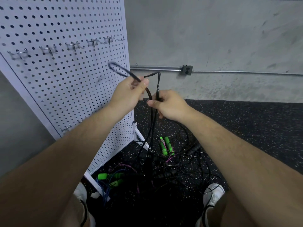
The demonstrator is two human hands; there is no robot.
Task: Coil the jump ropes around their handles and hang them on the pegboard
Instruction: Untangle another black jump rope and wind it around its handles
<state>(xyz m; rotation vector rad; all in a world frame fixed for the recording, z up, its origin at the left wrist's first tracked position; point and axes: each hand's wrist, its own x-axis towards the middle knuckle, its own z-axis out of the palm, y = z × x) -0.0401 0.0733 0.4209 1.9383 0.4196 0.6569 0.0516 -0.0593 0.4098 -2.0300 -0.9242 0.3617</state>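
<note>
Speckled gym floor (246, 128), pegboard (65, 76) at left.
My left fingers (145, 82) pinch the black rope (158, 86) loop; right fingers (152, 102) grip its hanging strands just below. Hooks (92, 42) up-left, nearer left.

no readable text, no labels, no brand marks, no numbers on anything in view

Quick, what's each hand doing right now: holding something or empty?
Left hand: closed, pinching a loop of the black jump rope.
Right hand: closed, gripping bunched strands of the same rope.
</note>
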